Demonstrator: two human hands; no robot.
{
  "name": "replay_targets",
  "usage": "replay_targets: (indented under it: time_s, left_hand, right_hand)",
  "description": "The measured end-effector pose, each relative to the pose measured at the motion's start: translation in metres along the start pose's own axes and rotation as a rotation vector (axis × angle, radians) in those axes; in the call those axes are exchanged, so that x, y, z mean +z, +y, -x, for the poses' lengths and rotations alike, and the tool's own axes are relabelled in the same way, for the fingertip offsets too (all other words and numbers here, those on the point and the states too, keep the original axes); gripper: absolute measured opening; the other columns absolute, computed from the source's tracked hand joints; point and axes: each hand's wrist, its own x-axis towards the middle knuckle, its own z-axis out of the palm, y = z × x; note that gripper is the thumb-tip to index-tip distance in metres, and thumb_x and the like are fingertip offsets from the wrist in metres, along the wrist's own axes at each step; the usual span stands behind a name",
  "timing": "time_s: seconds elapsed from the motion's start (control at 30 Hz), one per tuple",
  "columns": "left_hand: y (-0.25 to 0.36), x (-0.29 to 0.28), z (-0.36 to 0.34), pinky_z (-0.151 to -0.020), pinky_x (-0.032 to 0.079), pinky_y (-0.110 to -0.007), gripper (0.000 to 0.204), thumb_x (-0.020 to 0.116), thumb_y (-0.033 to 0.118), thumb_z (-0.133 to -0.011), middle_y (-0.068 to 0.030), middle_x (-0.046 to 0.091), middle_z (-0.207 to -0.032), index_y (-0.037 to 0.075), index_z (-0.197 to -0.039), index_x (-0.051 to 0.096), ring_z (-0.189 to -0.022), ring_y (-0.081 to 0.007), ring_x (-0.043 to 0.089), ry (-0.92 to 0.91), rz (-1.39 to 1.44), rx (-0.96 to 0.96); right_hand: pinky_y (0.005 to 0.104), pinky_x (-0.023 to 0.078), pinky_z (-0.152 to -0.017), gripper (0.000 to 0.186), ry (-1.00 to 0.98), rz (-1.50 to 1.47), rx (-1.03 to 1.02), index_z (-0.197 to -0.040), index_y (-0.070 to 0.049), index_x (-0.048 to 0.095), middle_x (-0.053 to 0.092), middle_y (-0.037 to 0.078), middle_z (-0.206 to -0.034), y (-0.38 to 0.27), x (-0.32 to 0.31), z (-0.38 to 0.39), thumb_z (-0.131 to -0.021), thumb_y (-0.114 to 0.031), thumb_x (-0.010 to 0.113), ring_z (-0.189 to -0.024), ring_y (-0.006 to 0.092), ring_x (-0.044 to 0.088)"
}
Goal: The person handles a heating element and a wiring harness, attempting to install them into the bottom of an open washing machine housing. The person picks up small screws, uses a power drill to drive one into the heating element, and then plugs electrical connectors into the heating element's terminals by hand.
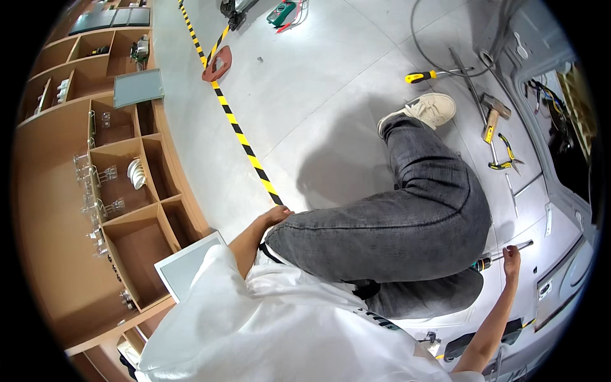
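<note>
My right hand (pixel 510 260), at the lower right, has its fingers closed on a slim metal rod (pixel 526 244) lying in line with a black-and-teal tool (pixel 483 263), partly hidden by my leg. My left hand (pixel 277 214) is down beside my hip against my grey jeans (pixel 375 232); its fingertips are too hidden to read. Beyond my bent knee lie yellow-and-black pliers (pixel 506 163), a hammer (pixel 494 111), a long metal bar (pixel 468 76) and a yellow screwdriver (pixel 420 77).
Wooden shelving (pixel 130 251) with glassware runs along the left. A grey metal body panel with wiring (pixel 550 105) borders the right. Striped tape (pixel 245 143) crosses the floor, with a reddish object (pixel 210 71) on it and a green meter (pixel 281 14) nearby. My shoe (pixel 426 111) rests ahead.
</note>
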Motion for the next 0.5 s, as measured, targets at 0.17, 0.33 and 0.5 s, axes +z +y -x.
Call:
replay_targets:
  time_s: [0.17, 0.33, 0.5]
  left_hand:
    - [-0.020, -0.028, -0.039, -0.080, 0.049, -0.040, 0.048, 0.059, 0.041, -0.088, -0.0217, 0.068, -0.095, -0.005, -0.098, 0.066, -0.092, -0.0303, 0.064, 0.054, -0.077, 0.092]
    - [0.049, -0.115, -0.058, -0.066, 0.048, -0.037, 0.040, 0.057, 0.036, -0.091, -0.0118, 0.067, -0.078, -0.003, -0.087, 0.065, -0.073, -0.0234, 0.061, 0.105, -0.284, 0.190]
    - [0.316, -0.187, -0.073, -0.062, 0.046, -0.034, 0.038, 0.056, 0.033, -0.092, -0.0106, 0.065, -0.072, -0.003, -0.085, 0.065, -0.067, -0.0201, 0.060, -0.115, -0.658, 0.149]
  right_hand:
    - [0.0366, 0.048, -0.082, 0.034, 0.168, -0.399, -0.336, -0.111, 0.004, 0.059, 0.065, 0.018, -0.098, 0.078, 0.024, -0.001, -0.089, -0.022, 0.062, -0.091, 0.0280, 0.062]
    - [0.0370, 0.049, -0.080, 0.029, 0.260, -0.416, -0.095, -0.106, 0.004, 0.061, 0.066, 0.020, -0.102, -0.021, 0.036, 0.048, -0.089, -0.019, 0.061, -0.090, 0.0297, 0.063]
    - [0.0370, 0.051, -0.083, 0.030, 0.480, -0.490, 0.207, -0.109, 0.001, 0.062, 0.066, 0.019, -0.101, 0.000, 0.091, 0.168, -0.089, -0.021, 0.062, -0.093, 0.0291, 0.065]
